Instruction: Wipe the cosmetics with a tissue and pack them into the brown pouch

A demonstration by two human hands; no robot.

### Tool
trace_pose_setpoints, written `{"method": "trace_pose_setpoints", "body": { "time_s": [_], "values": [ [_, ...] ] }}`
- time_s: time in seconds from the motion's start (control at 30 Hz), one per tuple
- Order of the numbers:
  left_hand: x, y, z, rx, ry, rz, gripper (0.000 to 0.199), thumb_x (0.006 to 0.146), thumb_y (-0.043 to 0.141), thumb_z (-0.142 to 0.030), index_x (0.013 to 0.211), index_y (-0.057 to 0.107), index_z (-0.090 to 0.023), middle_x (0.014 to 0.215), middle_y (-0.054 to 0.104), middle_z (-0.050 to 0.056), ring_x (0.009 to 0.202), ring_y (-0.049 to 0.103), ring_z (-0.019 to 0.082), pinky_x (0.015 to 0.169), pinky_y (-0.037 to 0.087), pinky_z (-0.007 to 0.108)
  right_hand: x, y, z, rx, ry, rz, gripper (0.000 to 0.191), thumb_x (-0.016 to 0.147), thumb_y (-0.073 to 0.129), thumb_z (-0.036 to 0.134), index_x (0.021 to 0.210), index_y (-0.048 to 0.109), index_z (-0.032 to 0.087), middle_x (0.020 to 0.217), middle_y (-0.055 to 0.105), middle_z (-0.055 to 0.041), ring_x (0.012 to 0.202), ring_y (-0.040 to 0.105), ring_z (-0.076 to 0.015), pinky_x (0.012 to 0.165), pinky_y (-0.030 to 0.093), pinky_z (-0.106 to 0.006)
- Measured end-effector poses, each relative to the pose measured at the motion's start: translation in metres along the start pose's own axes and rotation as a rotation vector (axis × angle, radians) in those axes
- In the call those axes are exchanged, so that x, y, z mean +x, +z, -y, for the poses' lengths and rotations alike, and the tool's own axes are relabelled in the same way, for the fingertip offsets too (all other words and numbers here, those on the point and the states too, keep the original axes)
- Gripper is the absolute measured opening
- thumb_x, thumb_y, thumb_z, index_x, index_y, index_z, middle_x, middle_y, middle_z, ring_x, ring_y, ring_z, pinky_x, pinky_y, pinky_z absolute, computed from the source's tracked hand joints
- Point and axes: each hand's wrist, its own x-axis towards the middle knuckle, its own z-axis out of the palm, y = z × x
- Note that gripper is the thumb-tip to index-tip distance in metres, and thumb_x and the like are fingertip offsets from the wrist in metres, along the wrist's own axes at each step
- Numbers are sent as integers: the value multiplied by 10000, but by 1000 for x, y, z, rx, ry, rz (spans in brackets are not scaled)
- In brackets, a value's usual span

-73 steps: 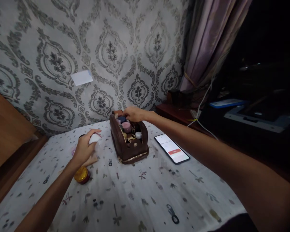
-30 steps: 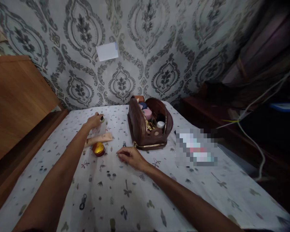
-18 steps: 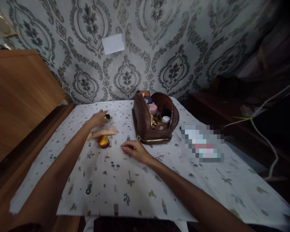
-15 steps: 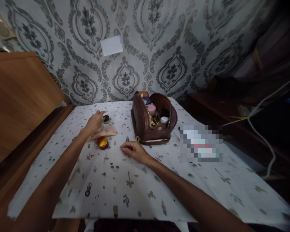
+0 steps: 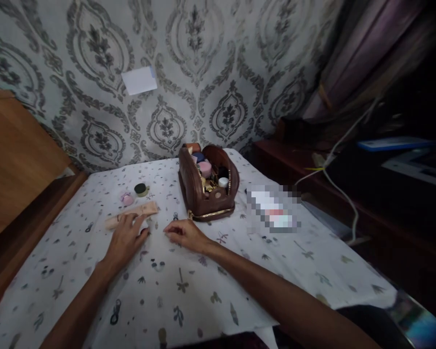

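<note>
On the near side of the table, over a white cloth printed with small leaves and toy-like shapes, the person's two bare hands lie a little apart. The left hand is palm down, fingers half bent and slightly spread, thumb held away from them. Its fingertips overlap the lower edge of a peach squeeze tube lying flat. From where I stand, I can't tell whether they press on it, or whether anything sits under that palm.

The right hand rests on its side, fingers loosely curled and thumb close to them; I can't see inside that curl. Just beyond it stands a brown leather pouch, upright and unzipped, gold zip along its front. Inside I make out a pink round container, a white-lidded jar and a navy round item.

Behind the tube sit a small dark-lidded pot and, just left of it, a blurry pink piece. A phone, its screen blocked out by pixels, lies right of the pouch. White paper shows against the damask-patterned wall.
</note>
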Motion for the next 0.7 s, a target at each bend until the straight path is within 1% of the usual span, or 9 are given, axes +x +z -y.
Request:
{"method": "trace_pose_setpoints", "body": {
  "time_s": [0.07,0.17,0.2,0.23,0.33,0.4,0.47,0.6,0.7],
  "values": [
    [1,-4,-6,-101,-12,-17,326,962,495,-383,1212,649,-239,1025,639,95,990,594,288,864,545,453,-1,1,0,-41,-32,-38,269,809,676,214,1070,729,174,858,682,-16,688,591,-119,635,469,-228],
    [3,-10,-25,-308,-41,-8,306,964,522,-394,1220,620,-259,1097,645,67,1048,629,274,886,556,440,-1,0,0,-81,-86,-66,581,730,798,294,1282,639,204,1109,650,-59,752,612,-129,686,498,-257],
    [5,-11,-33,-373,-39,3,300,968,526,-382,1230,612,-264,1115,647,64,1065,635,270,890,557,433,-1,-1,1,-74,-106,-58,664,692,837,328,1308,618,205,1132,633,-64,784,617,-140,711,503,-268],
    [6,-12,-40,-427,-29,6,298,971,527,-366,1238,608,-263,1120,651,67,1068,639,267,886,557,425,-2,-3,2,-49,-122,-35,691,673,855,364,1300,616,198,1104,629,-59,808,616,-150,732,502,-276],
    [14,-11,-56,-519,-9,-26,296,971,537,-341,1236,618,-235,1117,654,83,1060,633,256,894,545,406,-2,-7,3,133,-121,89,574,721,807,492,1164,649,161,882,613,-5,779,578,-149,739,481,-282],
    [17,-5,-60,-543,-18,-55,300,971,544,-338,1234,617,-216,1111,649,82,1055,625,243,911,535,395,-2,-8,3,244,-103,142,562,726,793,522,1117,633,151,843,604,8,764,561,-140,735,472,-280],
    [17,1,-61,-551,-23,-88,320,973,547,-346,1255,608,-208,1121,642,85,1066,615,238,925,525,389,-2,-7,2,231,-105,114,568,679,836,463,1099,612,153,851,603,14,768,548,-134,713,461,-263],
    [10,10,-60,-509,27,-122,407,986,533,-373,1360,554,-214,1185,622,113,1118,585,251,988,496,428,-1,-3,0,112,-108,6,372,708,808,362,949,601,168,773,560,47,722,508,-118,665,434,-237],
    [7,8,-57,-508,140,-115,481,1006,476,-393,1452,481,-212,1297,598,145,1213,555,279,1056,457,487,1,-1,-1,221,-71,-10,437,661,842,361,973,597,178,796,592,47,731,547,-125,694,463,-250]
  ]
}}
